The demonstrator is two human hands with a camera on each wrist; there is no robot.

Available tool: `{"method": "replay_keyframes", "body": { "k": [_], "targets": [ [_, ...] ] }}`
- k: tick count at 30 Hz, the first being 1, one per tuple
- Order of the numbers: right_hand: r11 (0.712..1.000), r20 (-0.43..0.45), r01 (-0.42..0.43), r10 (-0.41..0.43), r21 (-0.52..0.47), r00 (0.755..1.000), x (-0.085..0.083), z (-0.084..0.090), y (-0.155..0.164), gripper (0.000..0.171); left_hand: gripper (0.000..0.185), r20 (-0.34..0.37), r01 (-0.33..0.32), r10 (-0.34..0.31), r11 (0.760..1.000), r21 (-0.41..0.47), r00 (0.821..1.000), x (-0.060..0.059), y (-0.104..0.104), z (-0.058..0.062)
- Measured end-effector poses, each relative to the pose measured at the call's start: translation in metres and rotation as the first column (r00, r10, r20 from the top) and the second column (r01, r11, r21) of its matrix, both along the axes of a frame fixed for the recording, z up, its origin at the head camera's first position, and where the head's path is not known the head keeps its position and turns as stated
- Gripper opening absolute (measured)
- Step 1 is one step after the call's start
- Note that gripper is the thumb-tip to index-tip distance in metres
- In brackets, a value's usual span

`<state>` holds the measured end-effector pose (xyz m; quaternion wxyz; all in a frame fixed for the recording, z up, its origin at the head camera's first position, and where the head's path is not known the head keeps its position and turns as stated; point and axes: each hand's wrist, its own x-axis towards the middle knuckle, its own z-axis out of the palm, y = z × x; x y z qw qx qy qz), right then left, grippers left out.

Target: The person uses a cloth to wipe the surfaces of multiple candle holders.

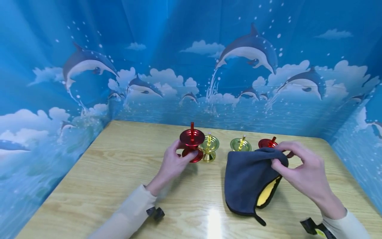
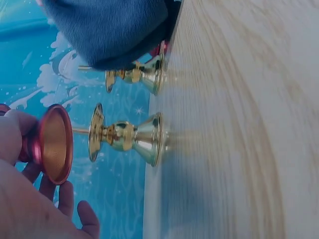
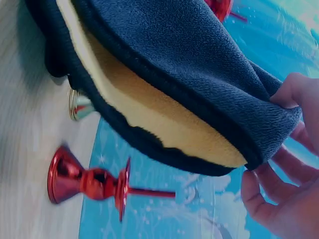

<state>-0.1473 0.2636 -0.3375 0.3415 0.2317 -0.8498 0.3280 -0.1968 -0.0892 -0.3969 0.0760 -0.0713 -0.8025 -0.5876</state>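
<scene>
The left hand (image 1: 174,162) has its fingers curled round the stem of a red candle holder (image 1: 191,146), thumb on the near side and fingertips wrapped behind; in the left wrist view its red base faces the lens and sits off the table. Just beside it, toward the right, a gold candle holder (image 1: 209,147) stands upright on the wooden table (image 1: 104,186), close to the far edge. The right hand (image 1: 304,171) pinches the upper edge of a dark blue cloth (image 1: 246,179), thumb and forefinger clamped on the fold, the remaining fingers loosely bent behind it. The cloth hangs from that pinch down to the table near the middle, its yellow lining (image 1: 265,197) showing at the open edge, a small loop trailing toward the near edge. Behind it a second gold candle holder (image 1: 240,144) and another red candle holder (image 1: 267,143) stand along the far edge, partly hidden by the cloth. A blue backdrop (image 1: 191,66) printed with dolphins, clouds and sea encloses the table on three sides.
</scene>
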Motion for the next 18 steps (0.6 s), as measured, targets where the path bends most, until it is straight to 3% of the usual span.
{"method": "replay_keyframes", "body": {
  "k": [10,18],
  "targets": [
    [0.990,0.080,0.135,-0.131,-0.051,0.988,0.005,0.011,0.030,0.033,0.036,0.000,-0.029,0.029,0.998,-0.060,1.000,-0.002,-0.009,0.000],
    [0.954,0.167,0.295,-0.285,-0.043,0.944,0.010,0.017,0.056,0.028,0.041,-0.002,-0.061,0.062,0.991,-0.119,0.998,-0.013,-0.017,-0.003]
  ]
}}
